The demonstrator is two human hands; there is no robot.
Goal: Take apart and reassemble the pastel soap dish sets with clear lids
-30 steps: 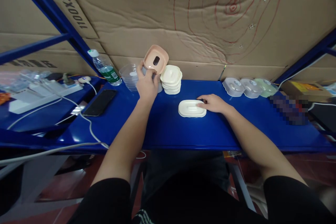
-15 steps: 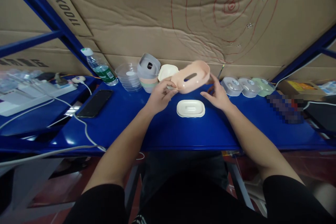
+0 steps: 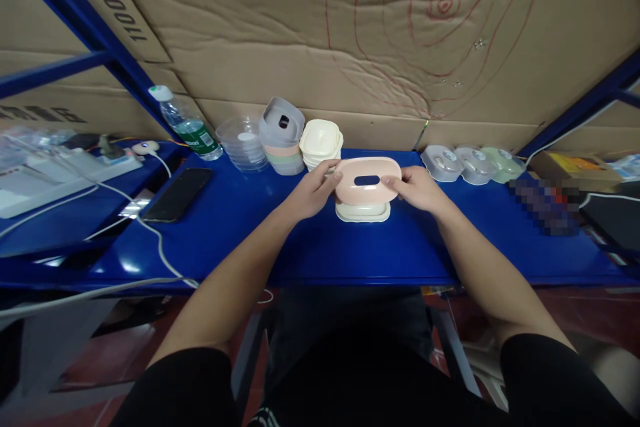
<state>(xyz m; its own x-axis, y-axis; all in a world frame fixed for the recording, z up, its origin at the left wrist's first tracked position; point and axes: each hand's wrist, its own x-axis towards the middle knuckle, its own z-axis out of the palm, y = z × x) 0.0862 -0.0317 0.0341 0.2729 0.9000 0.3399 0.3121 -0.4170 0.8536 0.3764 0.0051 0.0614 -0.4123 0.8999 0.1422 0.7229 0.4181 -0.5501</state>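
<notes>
Between my two hands is a peach plastic shell [image 3: 353, 192], rounded like a soap box part, with an oblong slot in its face. My left hand [image 3: 316, 188] grips its left end, thumb on the near face. At the right end my right hand [image 3: 416, 187] is closed on it, thumb beside the slot. Just below and partly hidden by the shell, a cream oblong tray [image 3: 363, 213] lies on the blue table. Whether shell and tray touch, I cannot tell. Behind my left hand stands a stack of cream trays [image 3: 321, 140].
Grey, peach and green shells [image 3: 283, 137] are stacked beside clear round bowls [image 3: 244, 147]. A water bottle [image 3: 193, 130] and a black phone [image 3: 179, 195] are at left. Several lidded boxes [image 3: 443, 163] line the back right. A white cable [image 3: 163, 247] crosses the left side. Cardboard [image 3: 250, 33] walls the back.
The peach shell has come down and nearer, from tilted to level, over the cream tray. My right hand has closed on its right end; my left still holds the other end.
</notes>
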